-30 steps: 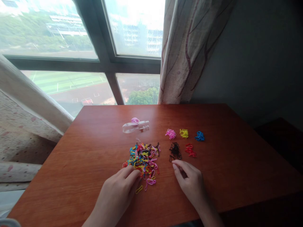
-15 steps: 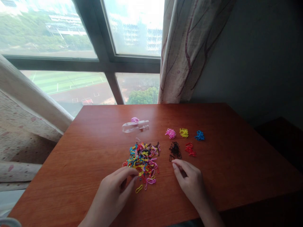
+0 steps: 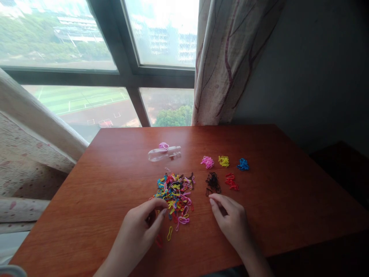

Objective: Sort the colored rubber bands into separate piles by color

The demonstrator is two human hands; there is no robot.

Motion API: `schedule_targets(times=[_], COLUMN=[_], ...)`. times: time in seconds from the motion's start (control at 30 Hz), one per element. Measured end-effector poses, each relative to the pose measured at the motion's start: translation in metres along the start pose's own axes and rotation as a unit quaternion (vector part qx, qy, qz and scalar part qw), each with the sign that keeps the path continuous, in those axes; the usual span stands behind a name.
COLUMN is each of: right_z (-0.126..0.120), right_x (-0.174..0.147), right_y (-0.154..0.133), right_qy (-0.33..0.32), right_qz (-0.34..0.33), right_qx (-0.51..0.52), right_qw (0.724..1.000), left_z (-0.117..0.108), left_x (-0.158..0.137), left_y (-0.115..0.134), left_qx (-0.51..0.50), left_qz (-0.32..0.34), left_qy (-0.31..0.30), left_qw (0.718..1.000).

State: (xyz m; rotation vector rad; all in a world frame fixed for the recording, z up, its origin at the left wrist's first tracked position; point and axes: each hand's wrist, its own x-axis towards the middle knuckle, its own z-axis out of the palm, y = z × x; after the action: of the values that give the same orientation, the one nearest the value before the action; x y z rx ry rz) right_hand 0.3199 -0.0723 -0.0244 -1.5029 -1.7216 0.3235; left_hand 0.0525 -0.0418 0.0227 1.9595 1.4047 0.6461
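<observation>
A mixed heap of small coloured rubber bands (image 3: 174,188) lies in the middle of the table. My left hand (image 3: 141,223) is at its near left edge, thumb and forefinger curled together; what is between the tips, if anything, is hidden. Just below these fingers a red rubber band (image 3: 158,241) shows, partly covered by the hand, with a yellow rubber band (image 3: 170,233) beside it. My right hand (image 3: 230,215) rests with its fingertips pinched at the near side of a pile of black rubber bands (image 3: 213,182); I cannot make out anything in the pinch.
Behind the black pile are small piles of pink rubber bands (image 3: 207,162), yellow rubber bands (image 3: 223,161) and blue rubber bands (image 3: 243,164). Red rubber bands (image 3: 231,182) lie right of the black ones. A clear bottle (image 3: 161,154) lies toward the window, a pink piece (image 3: 163,146) against it.
My left hand has shifted slightly up and left. The loose yellow rubber band has turned more lengthwise, and a red one now shows under the left hand. My right hand stays nearly still.
</observation>
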Motion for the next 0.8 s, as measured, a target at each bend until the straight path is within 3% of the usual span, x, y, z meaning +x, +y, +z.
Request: schedule_targets(times=[0.13, 0.27, 0.33, 0.43, 0.57, 0.7, 0.8], right_z=[0.0, 0.001, 0.002, 0.002, 0.002, 0.002, 0.001], right_x=[0.0, 0.001, 0.001, 0.002, 0.003, 0.004, 0.004], right_y=[-0.001, -0.001, 0.0, 0.002, 0.002, 0.0, -0.001], right_qy=[-0.003, -0.007, -0.008, -0.005, 0.008, 0.016, 0.016], right_qz=[0.0, -0.004, -0.005, -0.001, 0.008, 0.011, 0.013], right_qx=[-0.006, -0.012, -0.01, 0.004, 0.021, 0.024, 0.024], right_qw=[1.0, 1.0, 1.0, 1.0, 1.0, 1.0, 1.0], left_z=[-0.004, 0.001, 0.013, 0.04, 0.076, 0.092, 0.085], left_x=[0.009, 0.047, 0.077, 0.125, 0.172, 0.193, 0.192], left_y=[0.013, 0.04, 0.055, 0.075, 0.095, 0.102, 0.098], left_qx=[-0.001, -0.012, 0.005, 0.076, 0.098, 0.1, 0.09], left_qz=[0.047, 0.111, 0.139, 0.187, 0.206, 0.208, 0.208], left_qy=[-0.015, -0.015, -0.007, -0.047, -0.066, -0.076, -0.072], left_qw=[0.999, 0.994, 0.99, 0.978, 0.971, 0.97, 0.971])
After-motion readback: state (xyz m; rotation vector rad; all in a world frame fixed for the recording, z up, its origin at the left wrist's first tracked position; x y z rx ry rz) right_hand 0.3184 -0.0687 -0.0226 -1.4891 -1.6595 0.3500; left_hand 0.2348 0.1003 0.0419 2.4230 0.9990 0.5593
